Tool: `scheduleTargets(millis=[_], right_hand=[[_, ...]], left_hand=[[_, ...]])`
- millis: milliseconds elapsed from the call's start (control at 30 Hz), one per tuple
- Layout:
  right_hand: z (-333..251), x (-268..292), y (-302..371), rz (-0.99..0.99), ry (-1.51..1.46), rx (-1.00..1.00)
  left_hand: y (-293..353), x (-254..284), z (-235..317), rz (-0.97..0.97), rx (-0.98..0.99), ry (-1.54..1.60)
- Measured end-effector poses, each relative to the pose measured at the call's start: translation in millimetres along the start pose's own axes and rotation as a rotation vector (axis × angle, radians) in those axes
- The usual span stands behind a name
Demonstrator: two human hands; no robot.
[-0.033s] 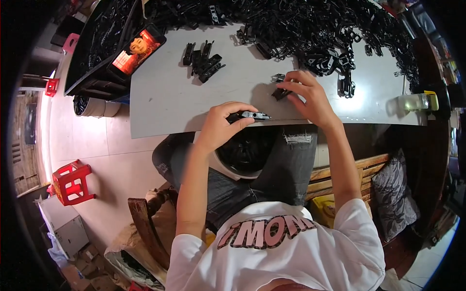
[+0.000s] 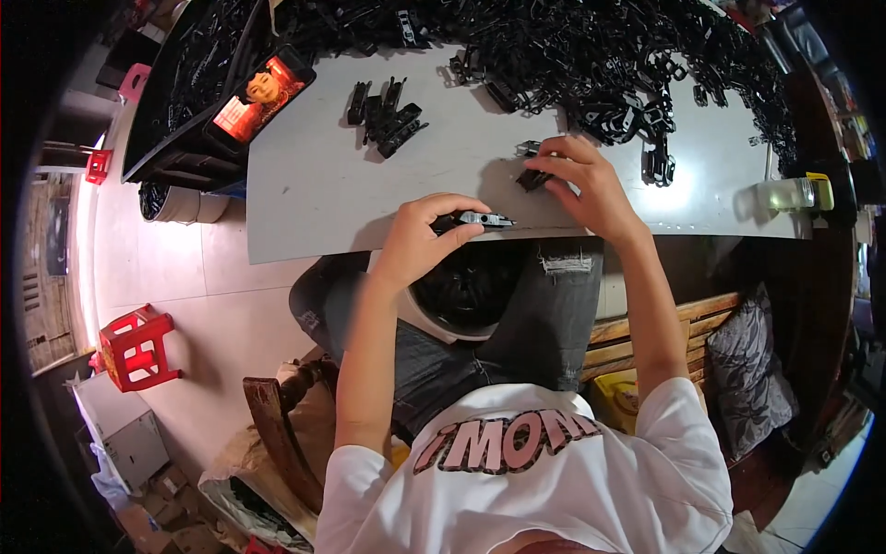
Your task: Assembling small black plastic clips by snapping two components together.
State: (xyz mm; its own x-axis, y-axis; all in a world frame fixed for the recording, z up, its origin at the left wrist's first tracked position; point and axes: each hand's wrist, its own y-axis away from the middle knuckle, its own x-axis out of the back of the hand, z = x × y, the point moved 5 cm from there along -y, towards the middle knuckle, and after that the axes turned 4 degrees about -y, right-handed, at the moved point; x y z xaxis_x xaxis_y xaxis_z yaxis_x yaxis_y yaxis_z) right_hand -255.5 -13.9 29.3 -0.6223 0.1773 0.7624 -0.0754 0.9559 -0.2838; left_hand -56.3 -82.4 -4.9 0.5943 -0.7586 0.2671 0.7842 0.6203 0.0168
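My left hand is closed near the table's front edge, pinching a slim black part with a silver-grey face. The part lies sideways, its pointed end to the right, its other end hidden by my fingers. Farther up and to the right, the curled fingers of my right hand grip a small black plastic part at the tabletop. My palm-side fingers partly cover it. A little cluster of similar long black parts lies on the grey table, left of my hands.
A large heap of black parts covers the table's far side. At far left, a phone leans on a black bin. A clear jar stands at the right edge. Between my knees sits a round container with dark contents.
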Motion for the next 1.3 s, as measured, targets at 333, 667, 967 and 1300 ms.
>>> scheduleTargets(millis=[333, 667, 967, 1300], right_hand=[[-10, -12, 12, 0.006, 0.232, -0.046], [-43, -29, -1, -0.011, -0.096, -0.091], [-54, -30, 1, -0.043, -0.028, -0.057], [-58, -38, 6, -0.017, 0.072, -0.011]], left_hand=[[0, -2, 4, 0.045, 0.028, -0.105], [2, -4, -2, 0.231, -0.042, -0.225], [3, -10, -5, 0.143, 0.144, -0.061], [2, -9, -3, 0.168, 0.018, -0.141]])
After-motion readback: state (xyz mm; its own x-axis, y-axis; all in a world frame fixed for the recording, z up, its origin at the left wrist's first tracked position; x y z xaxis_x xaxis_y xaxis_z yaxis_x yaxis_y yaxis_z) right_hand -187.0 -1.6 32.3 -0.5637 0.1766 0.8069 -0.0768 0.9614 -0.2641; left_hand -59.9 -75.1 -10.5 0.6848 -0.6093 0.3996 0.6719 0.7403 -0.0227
